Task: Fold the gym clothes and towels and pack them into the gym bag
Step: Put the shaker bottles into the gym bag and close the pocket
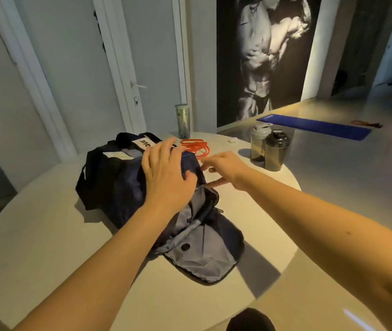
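Note:
A dark navy gym bag (pixel 109 185) lies on a round white table (pixel 47 247). Its end flap (pixel 204 256) hangs open toward me and shows grey lining. Folded pale fabric and a white label show in the bag's open top at the far side. My left hand (pixel 166 173) presses flat on the bag's upper side, fingers straight. My right hand (pixel 226 168) hovers just right of the bag's end. Its fingers are relaxed and hold nothing, and the thumb points at the zip edge.
An orange resistance band (pixel 196 146) lies behind the bag. Two shaker bottles (pixel 270 149) stand at the table's right edge, a tall tumbler (pixel 183 121) at the back, a small white object (pixel 232 140) near it. A blue mat (pixel 314 126) lies on the floor beyond.

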`<state>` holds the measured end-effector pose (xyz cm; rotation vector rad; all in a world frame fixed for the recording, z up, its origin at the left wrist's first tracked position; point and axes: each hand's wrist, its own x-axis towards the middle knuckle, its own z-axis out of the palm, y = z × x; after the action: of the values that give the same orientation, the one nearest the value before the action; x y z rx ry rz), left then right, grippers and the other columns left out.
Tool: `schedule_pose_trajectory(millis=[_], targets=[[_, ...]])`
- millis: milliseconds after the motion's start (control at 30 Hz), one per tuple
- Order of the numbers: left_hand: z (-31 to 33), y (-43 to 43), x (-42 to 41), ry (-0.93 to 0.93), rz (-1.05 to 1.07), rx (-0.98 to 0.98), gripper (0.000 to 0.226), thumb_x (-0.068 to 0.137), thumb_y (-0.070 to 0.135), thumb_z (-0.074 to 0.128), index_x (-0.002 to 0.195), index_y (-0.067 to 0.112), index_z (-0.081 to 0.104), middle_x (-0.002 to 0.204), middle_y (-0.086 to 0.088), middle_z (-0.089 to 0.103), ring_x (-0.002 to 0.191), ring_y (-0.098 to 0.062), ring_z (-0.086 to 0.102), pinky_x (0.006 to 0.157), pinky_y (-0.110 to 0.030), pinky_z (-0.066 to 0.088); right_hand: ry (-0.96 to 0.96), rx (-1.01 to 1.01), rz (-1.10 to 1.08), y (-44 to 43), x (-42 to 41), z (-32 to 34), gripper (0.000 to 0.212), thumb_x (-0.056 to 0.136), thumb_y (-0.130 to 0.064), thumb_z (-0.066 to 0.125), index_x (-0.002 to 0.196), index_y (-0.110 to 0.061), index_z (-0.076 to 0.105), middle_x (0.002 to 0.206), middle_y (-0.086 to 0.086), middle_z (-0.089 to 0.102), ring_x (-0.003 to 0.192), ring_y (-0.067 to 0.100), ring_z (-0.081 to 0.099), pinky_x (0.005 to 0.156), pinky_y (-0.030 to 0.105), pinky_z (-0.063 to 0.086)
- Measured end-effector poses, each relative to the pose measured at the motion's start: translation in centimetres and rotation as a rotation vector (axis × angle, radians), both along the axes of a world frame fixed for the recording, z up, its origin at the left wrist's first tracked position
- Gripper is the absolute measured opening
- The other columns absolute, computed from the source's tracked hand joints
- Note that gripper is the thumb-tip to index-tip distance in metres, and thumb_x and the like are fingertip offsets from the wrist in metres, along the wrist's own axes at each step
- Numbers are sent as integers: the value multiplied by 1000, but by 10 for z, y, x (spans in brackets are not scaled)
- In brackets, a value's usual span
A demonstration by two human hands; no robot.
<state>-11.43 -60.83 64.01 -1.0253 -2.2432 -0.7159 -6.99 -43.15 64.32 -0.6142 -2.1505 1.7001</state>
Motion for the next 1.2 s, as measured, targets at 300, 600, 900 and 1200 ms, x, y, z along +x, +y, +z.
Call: schedule_pose_trajectory(millis=[300,600,900,1200], targets=[[-14,192,8,-413,-206,-235,34,98,29,61,131,21,60,136,-2,55,124,-26,48,106,-42,42,-35,157,-612,175,58,-54,8,89,-16,72,96,-16,68,97,10,69,92,27,69,84,42,61],[-69,364,-28,-1002,-390,-41,49,106,37,46,151,18,39,145,-7,52,129,-26,53,93,-33,42,-24,197,-700,293,6,-110,95,81,-36,83,155,-15,27,154,9,41,138,31,46,109,42,45],[-95,406,-37,-1226,-441,124,46,107,49,31,140,21,46,122,-2,55,109,-22,54,105,-51,50,123,311,-657,320,-17,-141,72,77,-38,86,137,-27,49,126,-10,62,116,11,58,99,31,49],[-102,305,14,-1230,-380,103,68,84,74,25,134,34,48,123,1,62,112,-25,60,100,-52,52,71,323,-595,223,45,-139,79,70,-44,89,136,-31,48,121,-14,60,108,8,56,93,30,52]])
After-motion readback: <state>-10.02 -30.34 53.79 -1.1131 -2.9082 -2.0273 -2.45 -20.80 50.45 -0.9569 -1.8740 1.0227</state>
